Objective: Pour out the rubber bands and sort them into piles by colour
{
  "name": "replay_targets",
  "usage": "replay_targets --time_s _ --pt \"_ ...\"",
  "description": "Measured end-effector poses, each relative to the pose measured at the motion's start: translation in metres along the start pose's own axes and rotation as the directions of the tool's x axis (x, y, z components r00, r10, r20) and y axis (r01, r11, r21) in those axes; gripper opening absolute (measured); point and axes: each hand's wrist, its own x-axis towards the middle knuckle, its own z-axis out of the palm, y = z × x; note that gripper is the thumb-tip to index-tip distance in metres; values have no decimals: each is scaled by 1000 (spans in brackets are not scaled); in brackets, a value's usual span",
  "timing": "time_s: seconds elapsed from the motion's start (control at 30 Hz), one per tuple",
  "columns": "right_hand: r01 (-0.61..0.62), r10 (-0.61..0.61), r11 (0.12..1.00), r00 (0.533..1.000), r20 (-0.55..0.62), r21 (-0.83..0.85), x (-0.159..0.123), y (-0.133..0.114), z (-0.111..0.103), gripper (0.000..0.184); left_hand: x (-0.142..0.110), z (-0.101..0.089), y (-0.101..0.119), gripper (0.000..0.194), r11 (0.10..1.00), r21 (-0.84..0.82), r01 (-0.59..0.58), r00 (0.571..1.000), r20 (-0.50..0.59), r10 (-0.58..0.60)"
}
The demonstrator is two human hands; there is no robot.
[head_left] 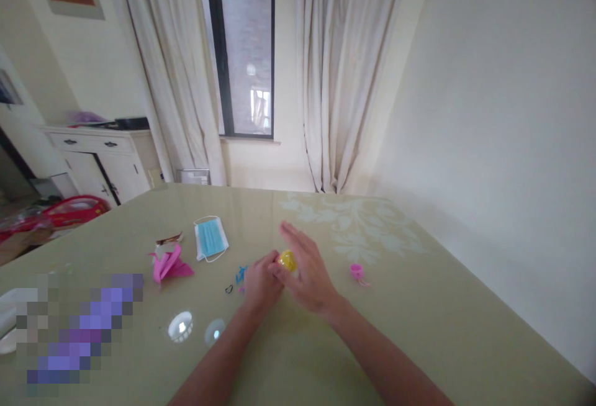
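Observation:
My left hand [263, 283] is closed, its fingers curled against a small, shiny, yellow round thing [288, 260] above the table. My right hand [306, 272] is beside it, fingers stretched out and palm turned toward the yellow thing, with the thumb near the left hand's fingers. The lower part of the yellow thing is hidden between the hands. Just left of my left hand lie small blue pieces [241, 274], partly covered by it, and a small dark ring [228, 289]. A pink cup-like piece [356, 270] with a thin cord lies right of my right hand.
On the glossy table [419, 344] are a blue face mask [212, 238], a pink folded-paper piece [171, 264] and a brown-and-white wrapper [168, 239]. A blurred-out purple object [93, 325] lies at the left. A wall [503, 145] borders the table's right side.

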Motion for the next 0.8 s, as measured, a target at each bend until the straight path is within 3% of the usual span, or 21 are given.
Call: replay_targets --time_s 0.1,0.2,0.27,0.37,0.4,0.47,0.53,0.63,0.8 --pt "-38 38 999 997 -66 11 0 -1 1 63 -1 0 2 9 998 60 -19 1000 -11 19" --pt "-47 46 999 996 78 8 3 0 1 61 0 -1 2 11 995 84 -55 998 13 54" --pt "-111 110 994 991 81 6 6 2 -3 58 1 -3 0 13 995 82 -48 999 -14 50" --pt "-216 204 973 968 143 76 13 10 -12 38 2 -3 -1 7 996 -42 -82 996 -39 81" --pt "-260 239 959 956 172 112 16 14 -16 31 2 -3 -1 14 985 -138 -102 994 -38 98" --pt "-348 322 919 934 154 188 19 25 -23 26 3 -3 -2 43 924 -369 -99 995 -58 84" --pt "-402 394 879 915 84 255 22 37 -31 31 4 -3 -3 60 809 -588 -28 996 -88 -29" --pt "-418 433 838 900 36 350 25 50 -41 38 6 -5 -6 51 630 -771 96 987 -7 -159" --pt "-408 421 826 906 55 389 25 55 -43 42 2 -5 -5 46 538 -813 221 974 163 -155"
